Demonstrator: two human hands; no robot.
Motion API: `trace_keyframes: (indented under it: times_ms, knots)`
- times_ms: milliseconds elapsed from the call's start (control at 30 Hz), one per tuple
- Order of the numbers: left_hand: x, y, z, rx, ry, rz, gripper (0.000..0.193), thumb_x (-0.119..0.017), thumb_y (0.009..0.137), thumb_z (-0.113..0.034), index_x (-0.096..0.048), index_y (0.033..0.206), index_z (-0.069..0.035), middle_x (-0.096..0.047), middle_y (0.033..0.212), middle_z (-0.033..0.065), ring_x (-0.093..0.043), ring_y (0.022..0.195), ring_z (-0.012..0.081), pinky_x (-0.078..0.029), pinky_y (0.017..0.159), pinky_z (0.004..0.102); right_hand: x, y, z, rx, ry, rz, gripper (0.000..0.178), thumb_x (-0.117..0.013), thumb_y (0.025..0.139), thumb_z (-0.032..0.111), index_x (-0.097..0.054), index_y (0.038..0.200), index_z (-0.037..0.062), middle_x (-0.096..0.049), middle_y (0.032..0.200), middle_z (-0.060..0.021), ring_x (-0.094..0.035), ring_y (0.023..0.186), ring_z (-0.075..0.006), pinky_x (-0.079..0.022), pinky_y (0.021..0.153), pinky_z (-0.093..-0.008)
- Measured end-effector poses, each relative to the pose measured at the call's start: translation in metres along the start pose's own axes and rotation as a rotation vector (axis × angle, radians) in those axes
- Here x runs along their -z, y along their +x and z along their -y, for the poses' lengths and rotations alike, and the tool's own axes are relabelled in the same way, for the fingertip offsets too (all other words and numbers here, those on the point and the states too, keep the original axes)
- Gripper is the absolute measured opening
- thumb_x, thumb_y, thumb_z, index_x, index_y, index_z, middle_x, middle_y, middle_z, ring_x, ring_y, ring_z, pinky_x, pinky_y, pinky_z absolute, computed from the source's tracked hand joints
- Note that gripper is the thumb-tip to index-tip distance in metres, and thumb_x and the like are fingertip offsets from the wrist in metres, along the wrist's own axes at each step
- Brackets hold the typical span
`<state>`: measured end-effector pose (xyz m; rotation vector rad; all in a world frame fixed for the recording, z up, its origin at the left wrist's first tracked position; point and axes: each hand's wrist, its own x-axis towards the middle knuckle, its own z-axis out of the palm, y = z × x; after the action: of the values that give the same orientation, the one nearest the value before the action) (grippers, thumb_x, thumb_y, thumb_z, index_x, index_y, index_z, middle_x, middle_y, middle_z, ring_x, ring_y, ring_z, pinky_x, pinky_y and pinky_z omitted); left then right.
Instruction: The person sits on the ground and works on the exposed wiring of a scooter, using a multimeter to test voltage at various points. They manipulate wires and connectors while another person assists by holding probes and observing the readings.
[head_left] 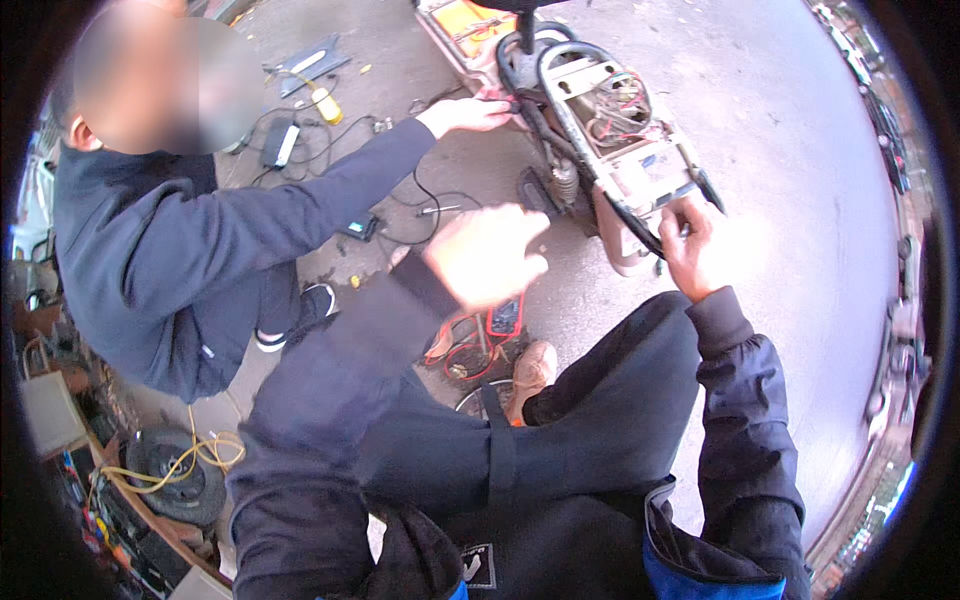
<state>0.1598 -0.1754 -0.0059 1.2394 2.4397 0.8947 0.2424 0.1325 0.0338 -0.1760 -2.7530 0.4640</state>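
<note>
My right hand [697,250] has its fingers curled shut around the black frame rail [628,214] at the rear of the stripped scooter [610,130], out at about one o'clock from my chest; I judge the grip is there to steady the machine while its open bay is being worked on. My left hand [487,255] hangs in the air at roughly eleven o'clock, blurred, fingers loosely spread and holding nothing that I can make out. Beneath it on the ground lies a red multimeter [505,316] with red leads [468,355] coiled just beside it, near my tan shoe [532,372].

Further out, the scooter's seat is off and a tangle of wiring [620,110] sits exposed in the pale bay, inside the black rail loop. A co-worker in a dark jacket crouches at my ten o'clock, and that person's hand [470,113] reaches to the scooter's left side, fingers on something small and reddish that I cannot identify. Behind that arm, black cables [400,190], a black charger brick [283,143] and a yellow-handled tool [325,103] are strewn over the concrete floor [780,180]. At eight o'clock a small wheel [175,480] lies under a yellow cord [205,455].
</note>
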Motion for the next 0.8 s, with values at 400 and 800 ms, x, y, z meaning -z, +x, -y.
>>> trace_keyframes:
  times_ms: [400, 800]
  knots:
    - [-0.043, -0.001, -0.043, -0.166, -0.105, 0.261, 0.049, -0.071, 0.093, -0.03, -0.063, 0.129, 0.002, -0.07, 0.108, 0.0266, -0.068, 0.105, 0.0443, -0.055, 0.092, 0.0513, -0.01, -0.001, -0.009, 0.08, -0.195, -0.138, 0.012, -0.073, 0.075, 0.021, -0.069, 0.077, 0.009, -0.069, 0.073, -0.0141, -0.07, 0.072, -0.0348, -0.056, 0.067, -0.0466]
    - [-0.056, 0.019, -0.029, -0.11, -0.098, 0.383, 0.059, -0.071, 0.094, -0.043, -0.066, 0.135, -0.001, -0.07, 0.124, 0.0282, -0.065, 0.119, 0.0444, -0.05, 0.104, 0.0505, -0.018, -0.008, -0.008, 0.054, -0.135, -0.065, 0.013, -0.071, 0.08, 0.021, -0.071, 0.079, 0.0084, -0.07, 0.074, -0.0102, -0.071, 0.074, -0.0319, -0.057, 0.07, -0.0429]
